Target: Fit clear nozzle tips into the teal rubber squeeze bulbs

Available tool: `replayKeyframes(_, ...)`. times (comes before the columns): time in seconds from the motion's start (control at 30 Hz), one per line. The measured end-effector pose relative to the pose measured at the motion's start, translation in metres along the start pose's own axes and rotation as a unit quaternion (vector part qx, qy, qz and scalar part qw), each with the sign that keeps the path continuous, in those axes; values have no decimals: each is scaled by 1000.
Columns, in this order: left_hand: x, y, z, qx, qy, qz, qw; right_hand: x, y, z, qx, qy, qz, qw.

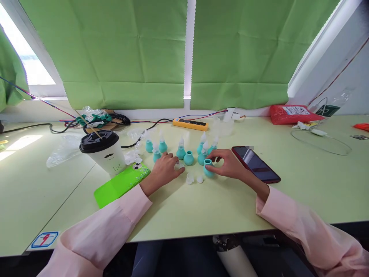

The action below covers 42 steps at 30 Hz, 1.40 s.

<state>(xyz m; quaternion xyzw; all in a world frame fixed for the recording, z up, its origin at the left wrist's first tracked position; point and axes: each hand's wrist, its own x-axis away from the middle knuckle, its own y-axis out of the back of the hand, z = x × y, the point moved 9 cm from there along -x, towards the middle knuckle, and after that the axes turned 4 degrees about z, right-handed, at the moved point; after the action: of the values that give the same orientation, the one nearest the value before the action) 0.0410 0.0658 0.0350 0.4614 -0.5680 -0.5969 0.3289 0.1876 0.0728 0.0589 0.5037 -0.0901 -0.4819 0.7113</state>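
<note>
My right hand (226, 164) pinches a teal rubber bulb (208, 172) between thumb and fingers; its open mouth faces up. My left hand (165, 172) rests low over the table, with its thumb and fingertips closed on a small translucent plastic piece (179, 165). Another open-topped teal bulb (188, 158) stands between the hands. Around it stand several teal bulbs with pointed translucent nozzles, such as one nozzled bulb (181, 151) behind the left hand. A clear plastic cup-like piece (189, 178) and a small white disc (200, 179) lie in front.
To the left are a lidded paper cup (111, 157) and a green phone case (118, 186). A dark phone (256, 164) lies beside my right wrist. Farther back are a yellow meter-like device (190, 124), loose cables and a red package (294, 114).
</note>
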Motion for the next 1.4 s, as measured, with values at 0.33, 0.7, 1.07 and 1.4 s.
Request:
replayKeyframes(0.33, -4, -18, 1, -31, -11, 37, 999, -1, 1, -9, 1, -19, 12, 1000)
replayKeyframes(0.7, -2, -13, -1, -69, -8, 46, 997, -1, 12, -32, 8, -89, -94, 992)
replayKeyframes(1.07, -4, -4, 3, -29, -20, 25, 999, -11, 7, -28, -31, -65, -142, 987)
replayKeyframes(1.4, 28, 57, -28, 152, -117, -178, 965, 36, 33, 58, 25, 245, -291, 924)
